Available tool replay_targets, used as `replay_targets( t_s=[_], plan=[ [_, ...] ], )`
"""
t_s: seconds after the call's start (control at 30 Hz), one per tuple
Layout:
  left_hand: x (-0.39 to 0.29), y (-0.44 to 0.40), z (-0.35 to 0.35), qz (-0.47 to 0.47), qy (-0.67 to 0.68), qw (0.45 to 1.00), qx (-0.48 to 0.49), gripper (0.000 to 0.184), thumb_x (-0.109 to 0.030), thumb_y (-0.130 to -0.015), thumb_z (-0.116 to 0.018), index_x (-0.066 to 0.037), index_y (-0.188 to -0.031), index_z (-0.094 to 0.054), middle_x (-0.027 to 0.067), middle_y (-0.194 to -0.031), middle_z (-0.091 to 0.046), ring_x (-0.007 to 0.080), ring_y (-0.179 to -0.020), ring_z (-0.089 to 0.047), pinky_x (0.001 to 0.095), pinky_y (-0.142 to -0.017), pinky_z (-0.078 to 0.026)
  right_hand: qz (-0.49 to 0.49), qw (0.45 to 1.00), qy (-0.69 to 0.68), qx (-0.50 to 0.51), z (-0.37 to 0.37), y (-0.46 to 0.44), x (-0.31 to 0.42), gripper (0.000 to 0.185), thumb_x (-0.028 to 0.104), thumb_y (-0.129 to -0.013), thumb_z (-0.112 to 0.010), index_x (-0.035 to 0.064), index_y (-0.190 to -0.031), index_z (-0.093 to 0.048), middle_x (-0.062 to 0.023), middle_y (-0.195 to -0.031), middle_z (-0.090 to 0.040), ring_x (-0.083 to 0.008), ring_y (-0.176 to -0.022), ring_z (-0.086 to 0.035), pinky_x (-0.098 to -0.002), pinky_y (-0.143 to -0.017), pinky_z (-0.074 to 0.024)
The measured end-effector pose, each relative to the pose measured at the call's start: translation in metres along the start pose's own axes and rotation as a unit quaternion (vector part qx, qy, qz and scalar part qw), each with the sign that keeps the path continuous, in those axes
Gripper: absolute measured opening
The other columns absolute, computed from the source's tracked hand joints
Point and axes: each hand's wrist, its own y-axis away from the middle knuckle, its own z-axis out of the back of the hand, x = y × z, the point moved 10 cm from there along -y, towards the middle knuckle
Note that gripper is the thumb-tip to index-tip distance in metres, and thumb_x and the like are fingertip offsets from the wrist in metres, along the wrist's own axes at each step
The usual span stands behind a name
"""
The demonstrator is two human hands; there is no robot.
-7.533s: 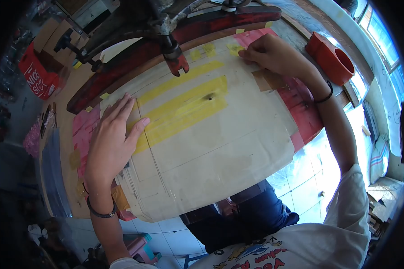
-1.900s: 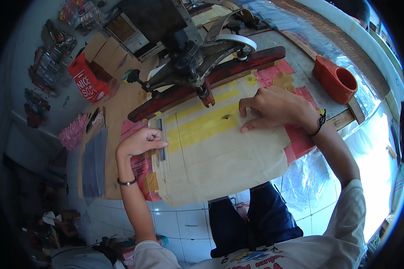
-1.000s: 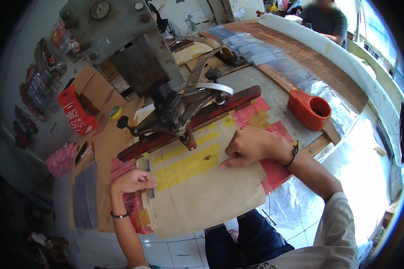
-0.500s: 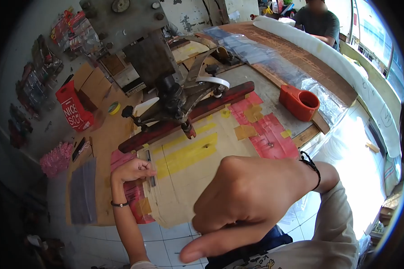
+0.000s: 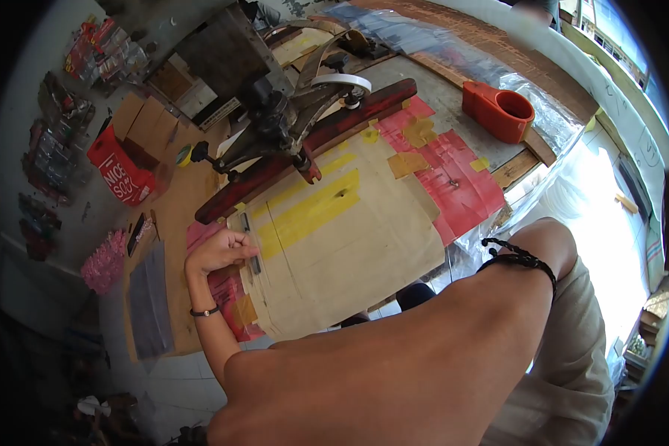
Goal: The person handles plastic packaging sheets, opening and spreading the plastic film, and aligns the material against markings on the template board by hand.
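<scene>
My left hand [image 5: 225, 251] is at the left edge of a beige sheet [image 5: 349, 267] marked with yellow tape strips. Its fingers are curled with the thumb against them, touching a narrow dark strip [image 5: 254, 262] there; anything inside the fingers is hidden. Close to the camera, my right hand [image 5: 364, 364] fills the lower foreground, and its fingers do not show. Red plastic [image 5: 459, 182] is taped beside the sheet on the right, and more red plastic shows under my left wrist. Over the sheet's far edge lies a dark red bar [image 5: 379, 100] beneath a metal machine arm [image 5: 271, 119].
An orange-red tape dispenser [image 5: 498, 111] stands at the right of the bench. On the left are a red printed bag [image 5: 123, 167], a cardboard box [image 5: 143, 132], a grey sheet [image 5: 150, 301] and pink bubble wrap [image 5: 104, 260]. Behind the bench, a person [image 5: 535, 11] is partly in view.
My right hand has come closer to the camera and swung down to the left, taking its fingers out of sight. My left hand keeps its place at the dark strip. The view has shifted.
</scene>
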Motion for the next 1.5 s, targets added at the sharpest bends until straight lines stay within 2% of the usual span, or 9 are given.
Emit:
replay_targets(
  t_s=[0.27, 0.33, 0.43, 0.57, 0.63, 0.7, 0.8, 0.9, 1.5],
  plan=[
    [-0.014, 0.011, -0.007, -0.018, -0.033, 0.999, 0.031, 0.028, -0.025, -0.091, -0.075, -0.003, -0.078, -0.063, -0.0045, -0.063, -0.056, 0.0024, -0.053, -0.048, 0.0208, -0.052, -0.036, 0.026, 0.991, 0.112, -0.071, -0.016, -0.006, -0.004, 0.058, 0.037, -0.099, -0.055, -0.0019, -0.056, -0.054, -0.0145, -0.054, -0.052, -0.0273, -0.052, -0.055, -0.0372, -0.049, -0.0444],
    [-0.011, 0.006, -0.007, -0.015, -0.023, 0.999, 0.035, 0.027, -0.024, -0.09, -0.076, -0.003, -0.078, -0.063, -0.0041, -0.064, -0.058, 0.0026, -0.054, -0.05, 0.0205, -0.052, -0.037, -0.031, 0.992, 0.108, -0.05, -0.022, -0.017, -0.006, 0.057, 0.036, -0.099, -0.055, -0.0016, -0.056, -0.054, -0.0145, -0.055, -0.053, -0.0272, -0.053, -0.057, -0.0372, -0.049, -0.0448],
    [-0.011, 0.007, -0.006, -0.002, -0.031, 0.999, 0.02, 0.026, -0.023, -0.09, -0.076, -0.003, -0.079, -0.063, -0.0039, -0.064, -0.058, 0.0028, -0.054, -0.051, 0.0201, -0.052, -0.037, -0.242, 0.953, 0.119, 0.137, -0.037, -0.021, -0.027, 0.055, 0.034, -0.098, -0.056, -0.0005, -0.055, -0.055, -0.0146, -0.055, -0.054, -0.0266, -0.054, -0.059, -0.0369, -0.049, -0.0455],
    [-0.013, 0.008, -0.008, -0.028, -0.043, 0.998, 0.043, 0.026, -0.024, -0.09, -0.076, -0.004, -0.078, -0.064, -0.0045, -0.063, -0.058, 0.0027, -0.054, -0.051, 0.0203, -0.056, -0.039, -0.308, 0.864, 0.115, 0.381, -0.063, -0.021, -0.048, 0.054, 0.032, -0.097, -0.058, 0.001, -0.053, -0.054, -0.014, -0.054, -0.054, -0.0254, -0.052, -0.059, -0.0357, -0.047, -0.0454],
    [-0.017, 0.009, -0.01, -0.032, -0.048, 0.998, 0.04, 0.028, -0.027, -0.09, -0.075, -0.006, -0.076, -0.064, -0.0045, -0.063, -0.058, 0.0024, -0.054, -0.05, 0.0203, -0.056, -0.039, -0.231, 0.89, 0.145, 0.365, -0.067, -0.021, -0.049, 0.053, 0.032, -0.096, -0.06, 0.0023, -0.053, -0.054, -0.0132, -0.051, -0.053, -0.0249, -0.05, -0.058, -0.0352, -0.045, -0.0451],
    [-0.013, 0.007, -0.008, -0.038, -0.064, 0.997, 0.037, 0.029, -0.028, -0.09, -0.075, -0.006, -0.075, -0.063, -0.0044, -0.062, -0.057, 0.0022, -0.054, -0.049, 0.0203, -0.055, -0.038, -0.065, 0.963, 0.17, 0.197, -0.057, -0.009, -0.044, 0.052, 0.032, -0.096, -0.062, 0.004, -0.053, -0.056, -0.0119, -0.048, -0.053, -0.0256, -0.047, -0.058, -0.0359, -0.044, -0.0446],
    [-0.016, 0.008, -0.009, -0.039, -0.053, 0.997, 0.039, 0.03, -0.029, -0.091, -0.075, -0.006, -0.075, -0.063, -0.0044, -0.061, -0.057, 0.0017, -0.054, -0.048, 0.0202, -0.054, -0.037, 0.088, 0.973, 0.211, 0.02, -0.04, 0.001, -0.022, 0.051, 0.032, -0.096, -0.063, 0.0049, -0.054, -0.058, -0.0109, -0.048, -0.053, -0.0264, -0.047, -0.057, -0.0368, -0.043, -0.0443],
    [-0.004, 0.005, 0.002, 0.006, -0.092, 0.996, 0.007, 0.031, -0.029, -0.091, -0.075, -0.006, -0.074, -0.062, -0.0048, -0.06, -0.056, 0.0013, -0.053, -0.048, 0.0206, -0.053, -0.036, 0.109, 0.965, 0.237, 0.008, -0.039, 0.009, -0.018, 0.049, 0.032, -0.096, -0.063, 0.0052, -0.056, -0.058, -0.0102, -0.049, -0.053, -0.0262, -0.047, -0.057, -0.0369, -0.044, -0.044],
    [-0.014, 0.008, -0.005, -0.016, -0.025, 0.999, 0.021, 0.03, -0.028, -0.096, -0.068, -0.005, -0.076, -0.062, -0.0039, -0.06, -0.056, 0.0024, -0.052, -0.048, 0.0201, -0.054, -0.035, 0.121, 0.942, 0.313, -0.003, -0.042, 0.045, -0.009, 0.036, 0.029, -0.093, -0.066, 0.0069, -0.065, -0.06, -0.0061, -0.057, -0.054, -0.0252, -0.047, -0.055, -0.0375, -0.046, -0.0426]
  ],
)
